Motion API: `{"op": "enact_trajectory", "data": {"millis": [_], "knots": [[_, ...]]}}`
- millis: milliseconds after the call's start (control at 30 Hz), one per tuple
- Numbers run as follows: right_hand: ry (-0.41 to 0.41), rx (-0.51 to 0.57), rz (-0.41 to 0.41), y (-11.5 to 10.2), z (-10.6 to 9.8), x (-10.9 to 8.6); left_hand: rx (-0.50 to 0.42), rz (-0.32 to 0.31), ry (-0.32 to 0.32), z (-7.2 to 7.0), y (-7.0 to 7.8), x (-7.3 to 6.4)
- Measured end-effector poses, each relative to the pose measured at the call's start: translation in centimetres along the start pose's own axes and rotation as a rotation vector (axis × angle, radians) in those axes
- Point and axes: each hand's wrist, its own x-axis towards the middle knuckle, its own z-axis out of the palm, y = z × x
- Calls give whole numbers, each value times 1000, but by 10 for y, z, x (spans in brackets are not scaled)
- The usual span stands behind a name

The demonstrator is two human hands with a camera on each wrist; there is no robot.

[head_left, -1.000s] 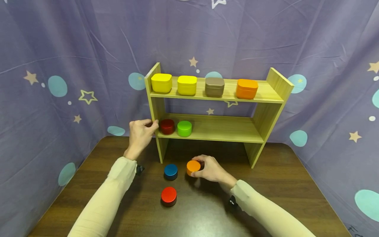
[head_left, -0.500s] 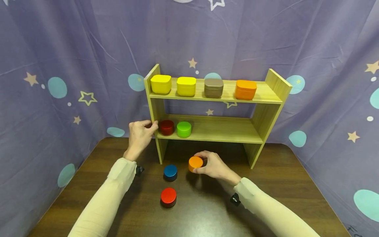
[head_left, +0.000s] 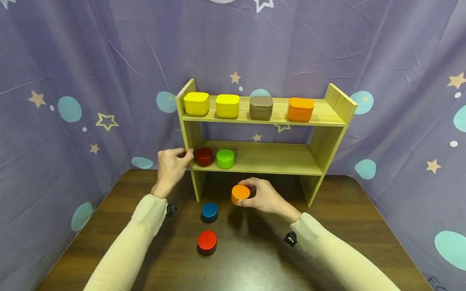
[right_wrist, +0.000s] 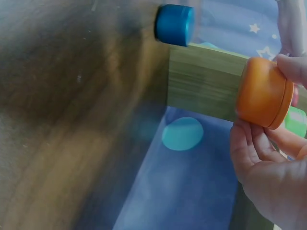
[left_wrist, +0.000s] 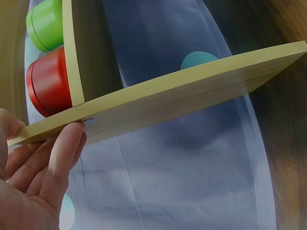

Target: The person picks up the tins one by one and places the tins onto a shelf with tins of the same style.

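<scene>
A round orange tin [head_left: 240,194] is pinched between the thumb and fingers of my right hand [head_left: 267,197], held above the table in front of the shelf. The same orange tin [right_wrist: 264,92] shows tilted in the right wrist view. My left hand [head_left: 171,166] grips the left side panel of the wooden shelf [head_left: 276,157], thumb at its front edge and fingers against its outer face [left_wrist: 62,158]. Just inside that panel, a dark red tin [head_left: 204,157] and a green tin [head_left: 225,159] stand on the lower board. A blue tin [head_left: 209,212] and a red tin [head_left: 207,242] stand on the table.
Along the upper board stand two yellow boxes [head_left: 196,104], a grey-brown box [head_left: 261,108] and an orange box [head_left: 300,109], all with rounded corners. The brown table [head_left: 349,226] ends at a purple curtain [head_left: 120,52] behind the shelf.
My right hand has lifted the orange tin off the table and raised it toward the lower board. The left hand keeps its place on the shelf panel.
</scene>
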Motion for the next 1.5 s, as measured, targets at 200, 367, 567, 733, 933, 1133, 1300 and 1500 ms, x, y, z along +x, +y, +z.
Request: {"op": "enact_trajectory", "data": {"millis": [200, 367, 567, 733, 933, 1133, 1300, 1500], "knots": [[0, -20, -5, -5, -9, 2, 10, -2, -10, -1, -1, 0], [1, -39, -25, -8, -16, 5, 13, -5, -7, -1, 0, 0], [-13, -29, -31, -14, -24, 7, 10, -6, -11, -1, 0, 0], [-28, -35, -44, -20, -31, 8, -2, -9, -12, 0, 0, 0], [-1, -46, -45, -30, -43, 12, 4, -16, -13, -1, 1, 0], [11, -51, -21, -30, -51, 19, 13, -17, -17, -2, 2, -1], [21, -60, -22, -30, -58, 23, 17, -14, -12, -2, 1, -1], [36, -69, -16, -27, -62, 31, 8, -10, -15, -2, 2, 0]]}}
